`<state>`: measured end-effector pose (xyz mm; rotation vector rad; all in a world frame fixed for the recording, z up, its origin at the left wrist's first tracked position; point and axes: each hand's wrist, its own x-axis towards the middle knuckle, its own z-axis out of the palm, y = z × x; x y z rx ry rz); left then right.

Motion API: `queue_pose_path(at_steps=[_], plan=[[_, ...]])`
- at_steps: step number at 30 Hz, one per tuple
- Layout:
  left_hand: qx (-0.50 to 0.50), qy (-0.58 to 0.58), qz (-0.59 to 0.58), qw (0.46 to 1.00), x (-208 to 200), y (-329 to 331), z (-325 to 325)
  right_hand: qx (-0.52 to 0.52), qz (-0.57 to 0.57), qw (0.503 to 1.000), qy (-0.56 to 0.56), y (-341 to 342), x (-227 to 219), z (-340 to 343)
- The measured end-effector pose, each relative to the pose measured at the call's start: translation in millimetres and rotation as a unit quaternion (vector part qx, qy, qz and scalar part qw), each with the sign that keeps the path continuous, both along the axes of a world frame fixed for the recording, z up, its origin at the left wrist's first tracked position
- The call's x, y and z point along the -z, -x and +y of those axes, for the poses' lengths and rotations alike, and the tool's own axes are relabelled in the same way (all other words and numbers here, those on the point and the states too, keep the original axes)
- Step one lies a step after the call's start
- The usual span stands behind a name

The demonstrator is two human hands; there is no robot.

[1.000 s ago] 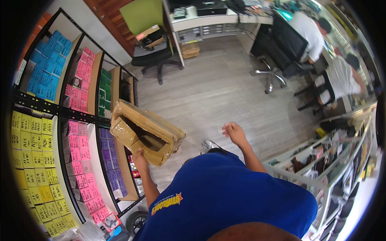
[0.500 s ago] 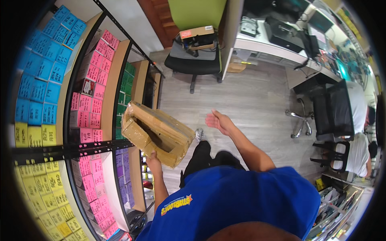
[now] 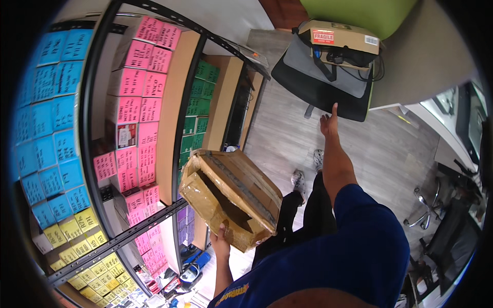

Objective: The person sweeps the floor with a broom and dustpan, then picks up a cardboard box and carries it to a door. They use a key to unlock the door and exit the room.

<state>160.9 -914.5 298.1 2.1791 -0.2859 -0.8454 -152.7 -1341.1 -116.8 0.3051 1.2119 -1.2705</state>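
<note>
Head view: a brown carton [image 3: 246, 180], mouth open, is held beside the shelving [image 3: 177, 118] by the left hand [image 3: 221, 240].
Left fingers pinch its near edge, probably since that rim suits one-handed carrying; the right hand [image 3: 329, 122], fingers parted and empty, points toward the chair [image 3: 303, 62].

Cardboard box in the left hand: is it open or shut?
Open: a long dark gap shows the inside of the cardboard box, and the left hand grips its edge. Contents: cannot tell.
</note>
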Motion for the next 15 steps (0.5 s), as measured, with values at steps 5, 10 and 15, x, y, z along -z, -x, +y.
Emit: queue_pose_path(at_steps=[5,10,15], plan=[[0.073,-0.034,-0.069,0.994,-8,-5,-22,0.158,-0.057,0.974,0.151,-17,4,-33],[0.091,-0.039,-0.017,0.995,-9,-36,-44,0.142,-0.039,0.985,0.093,-15,0,-15],[0.192,-0.086,-0.052,0.976,-5,-79,-59,0.143,-0.021,0.989,0.037,-26,4,35]])
